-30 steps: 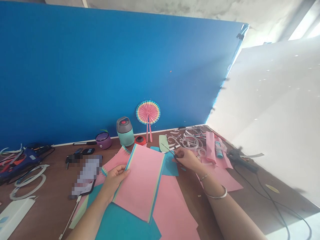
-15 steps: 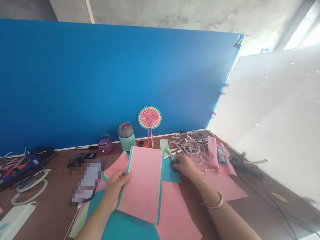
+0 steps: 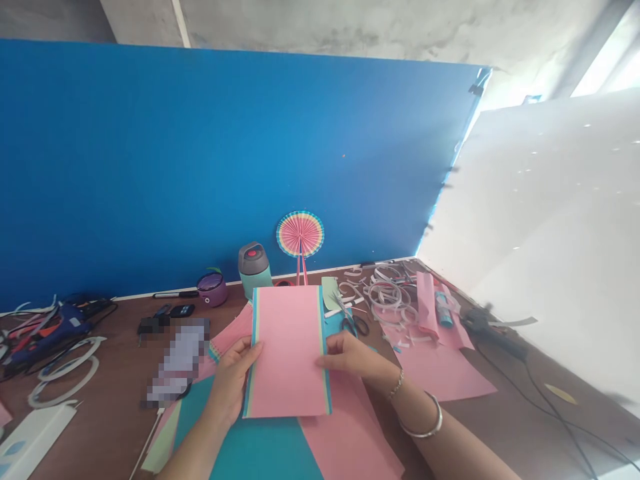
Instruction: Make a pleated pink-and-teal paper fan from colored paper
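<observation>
A pink paper sheet with yellow and blue strips along both long sides is held up before me. My left hand pinches its left edge, thumb on the front. On the opposite edge, my right hand grips the sheet between thumb and fingers. Beyond my right hand lie scissors with dark handles, on a piece of blue paper. Under the held sheet are larger blue paper and pink paper. A pleated pink paper piece shows partly behind my left hand.
A round folded paper fan stands against the blue partition. Nearby are a teal flask and a purple cup. Curled white strips and a glue stick lie right; a blue glue gun and pixelated phone left.
My right hand has let go of the scissors, leaving them on the table, and has taken the sheet's right edge. The sheet has turned straighter and now sits slightly to the left.
</observation>
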The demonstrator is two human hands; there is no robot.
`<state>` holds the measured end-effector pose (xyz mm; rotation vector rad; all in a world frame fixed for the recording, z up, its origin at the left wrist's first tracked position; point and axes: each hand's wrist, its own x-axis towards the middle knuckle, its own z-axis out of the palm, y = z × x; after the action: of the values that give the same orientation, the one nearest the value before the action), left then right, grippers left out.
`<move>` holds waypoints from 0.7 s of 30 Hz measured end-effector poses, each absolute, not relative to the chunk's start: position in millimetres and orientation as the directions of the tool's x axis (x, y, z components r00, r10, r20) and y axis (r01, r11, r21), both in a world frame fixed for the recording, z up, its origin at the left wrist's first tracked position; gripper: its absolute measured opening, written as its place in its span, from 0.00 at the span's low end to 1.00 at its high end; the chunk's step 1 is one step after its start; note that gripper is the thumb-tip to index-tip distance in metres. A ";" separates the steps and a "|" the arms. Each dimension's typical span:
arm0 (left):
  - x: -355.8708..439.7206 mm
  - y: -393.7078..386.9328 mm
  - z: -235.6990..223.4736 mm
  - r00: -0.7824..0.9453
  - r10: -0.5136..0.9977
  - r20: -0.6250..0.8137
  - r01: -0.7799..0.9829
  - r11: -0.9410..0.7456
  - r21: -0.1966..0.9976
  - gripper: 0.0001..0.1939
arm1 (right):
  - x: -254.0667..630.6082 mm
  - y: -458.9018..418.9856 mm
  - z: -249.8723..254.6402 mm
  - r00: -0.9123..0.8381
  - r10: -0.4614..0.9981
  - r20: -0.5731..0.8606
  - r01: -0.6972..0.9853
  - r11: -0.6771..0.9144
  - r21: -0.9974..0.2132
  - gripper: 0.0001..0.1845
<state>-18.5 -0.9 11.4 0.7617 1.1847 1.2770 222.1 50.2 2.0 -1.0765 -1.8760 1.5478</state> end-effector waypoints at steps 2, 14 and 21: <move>-18.1 -1.1 11.2 -0.134 0.968 -0.211 -0.291 0.165 0.942 0.20 | 221.4 52.1 -2.1 -0.557 0.822 -0.114 0.302 0.073 -0.951 0.25; -22.5 -1.1 10.4 -0.195 0.978 -0.076 -0.070 0.064 0.996 0.15 | 223.0 51.1 7.6 -0.465 0.883 0.057 0.309 0.223 -0.924 0.26; -30.3 -7.4 12.3 -0.228 0.933 0.280 0.186 -0.240 0.953 0.11 | 223.0 43.1 19.3 -0.347 0.838 0.421 0.207 0.506 -0.837 0.08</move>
<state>-30.3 -7.4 12.3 1.3973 1.3814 1.5255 223.0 43.1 19.3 -0.8701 -1.8349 0.8671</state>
